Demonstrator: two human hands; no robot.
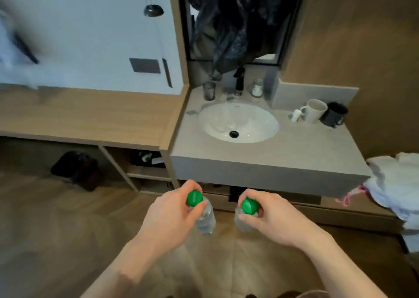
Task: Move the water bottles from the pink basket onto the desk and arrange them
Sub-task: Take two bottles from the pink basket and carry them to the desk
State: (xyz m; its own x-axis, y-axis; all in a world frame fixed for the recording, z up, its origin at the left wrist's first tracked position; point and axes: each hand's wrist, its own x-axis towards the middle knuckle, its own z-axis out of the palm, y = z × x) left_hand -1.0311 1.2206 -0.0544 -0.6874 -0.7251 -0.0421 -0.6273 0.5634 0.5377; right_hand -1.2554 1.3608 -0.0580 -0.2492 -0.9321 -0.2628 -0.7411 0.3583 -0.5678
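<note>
Sink (pixel 238 122): white, round, set in grey counter.
Mugs: white mug (pixel 314 111) touching black mug (pixel 334 114), right of sink.
Glass (pixel 209 90): behind sink, left of black tap (pixel 239 80).
Towels (pixel 395 184): white heap, far right.

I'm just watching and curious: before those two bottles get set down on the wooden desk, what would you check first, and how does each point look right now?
1. Left hand grips the left bottle near its cap: ok.
2. Right hand grips the right bottle near its cap: ok.
3. Both green caps are on: ok; whether they are tight, cannot tell.
4. Bare room on the wooden desk: ok in the part that shows; its far left is blurred, cannot tell.
5. Bottles already over the desk: not ok, they hang above the floor, in front of the sink counter.
6. Bottles left in the pink basket: cannot tell, no basket is in view.
</note>
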